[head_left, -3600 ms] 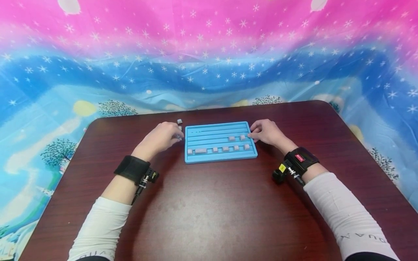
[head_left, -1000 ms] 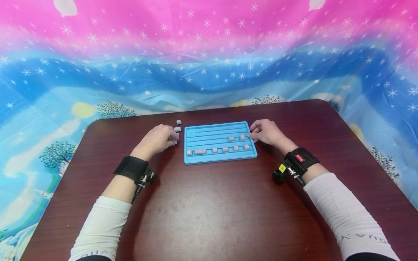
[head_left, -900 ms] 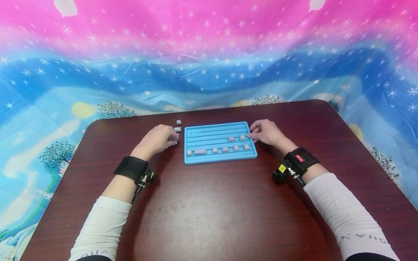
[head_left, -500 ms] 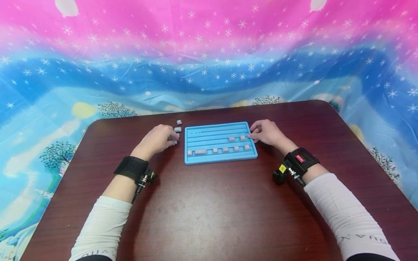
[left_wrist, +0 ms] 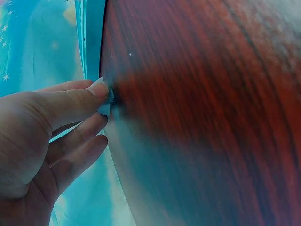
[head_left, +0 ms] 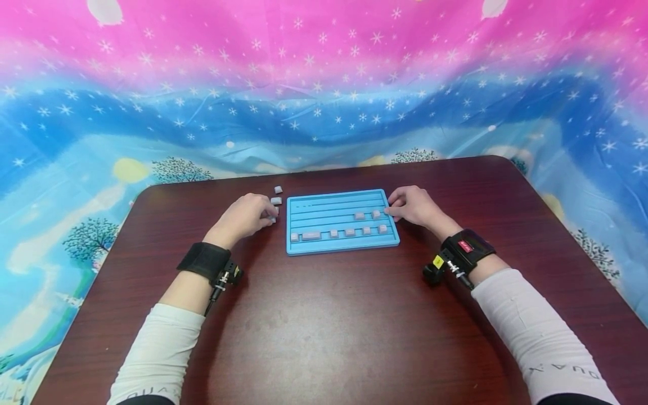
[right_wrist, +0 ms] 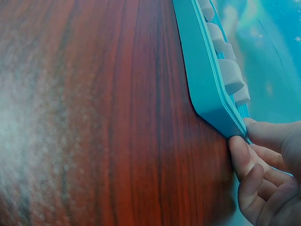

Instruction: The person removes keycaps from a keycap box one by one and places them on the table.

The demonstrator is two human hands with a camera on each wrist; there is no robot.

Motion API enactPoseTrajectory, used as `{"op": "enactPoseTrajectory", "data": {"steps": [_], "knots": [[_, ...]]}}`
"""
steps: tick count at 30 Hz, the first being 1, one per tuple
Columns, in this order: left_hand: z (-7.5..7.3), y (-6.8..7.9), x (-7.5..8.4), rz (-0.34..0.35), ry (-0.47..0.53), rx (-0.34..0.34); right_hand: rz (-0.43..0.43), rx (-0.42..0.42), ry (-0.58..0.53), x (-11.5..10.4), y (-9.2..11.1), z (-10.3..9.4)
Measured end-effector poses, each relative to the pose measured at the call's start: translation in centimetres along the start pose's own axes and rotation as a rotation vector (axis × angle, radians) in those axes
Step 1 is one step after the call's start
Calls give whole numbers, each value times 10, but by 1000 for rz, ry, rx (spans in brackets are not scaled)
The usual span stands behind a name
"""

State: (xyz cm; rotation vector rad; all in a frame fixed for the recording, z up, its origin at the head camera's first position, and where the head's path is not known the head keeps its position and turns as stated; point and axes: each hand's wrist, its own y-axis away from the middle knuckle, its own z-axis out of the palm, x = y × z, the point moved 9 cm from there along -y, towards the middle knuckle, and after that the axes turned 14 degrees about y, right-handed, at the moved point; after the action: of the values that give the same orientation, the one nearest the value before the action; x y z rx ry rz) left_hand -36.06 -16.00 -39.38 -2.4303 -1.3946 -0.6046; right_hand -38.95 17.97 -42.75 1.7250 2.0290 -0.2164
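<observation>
The light-blue keycap tray [head_left: 341,246] lies on the table, with several pale keycaps in its front slot and two more, such as this keycap [head_left: 376,214], farther back on the right. Left of the tray, my left hand [head_left: 244,216] pinches a small pale keycap [left_wrist: 104,109] between thumb and fingers, close over the table. The other fingers are loosely bent below it in the left wrist view. My right hand [head_left: 416,206] holds the tray's right edge, its thumb [right_wrist: 268,134] on the rim and fingers against the side.
Two loose keycaps, one nearer [head_left: 275,201] and one farther [head_left: 278,190], sit on the dark wooden table [head_left: 324,320] beyond my left fingers. A printed cloth [head_left: 324,118] hangs behind the table's far edge.
Over the few seconds shown, my left hand has drawn slightly left, away from the tray's left edge, uncovering more of the loose keycaps. My right hand stays at the tray's right edge.
</observation>
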Motion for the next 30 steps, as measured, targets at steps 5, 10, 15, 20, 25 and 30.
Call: {"op": "enactPoseTrajectory", "data": {"steps": [5, 10, 15, 20, 25, 30], "knots": [[-5, 2, 2, -6, -11, 9, 4, 6, 2, -1, 0, -1], [-14, 2, 7, 8, -16, 30, 3, 8, 12, -2, 0, -1], [-17, -1, 13, 27, -10, 22, 5, 5, 7, -1, 1, -1], [-13, -8, 22, 61, -8, 11, -15, -1, 13, -2, 1, -1], [-9, -16, 32, 73, 8, 16, -19, 3, 11, -2, 1, -3], [-1, -23, 45, 76, 18, 7, -20, 5, 13, -2, 1, -2]]}}
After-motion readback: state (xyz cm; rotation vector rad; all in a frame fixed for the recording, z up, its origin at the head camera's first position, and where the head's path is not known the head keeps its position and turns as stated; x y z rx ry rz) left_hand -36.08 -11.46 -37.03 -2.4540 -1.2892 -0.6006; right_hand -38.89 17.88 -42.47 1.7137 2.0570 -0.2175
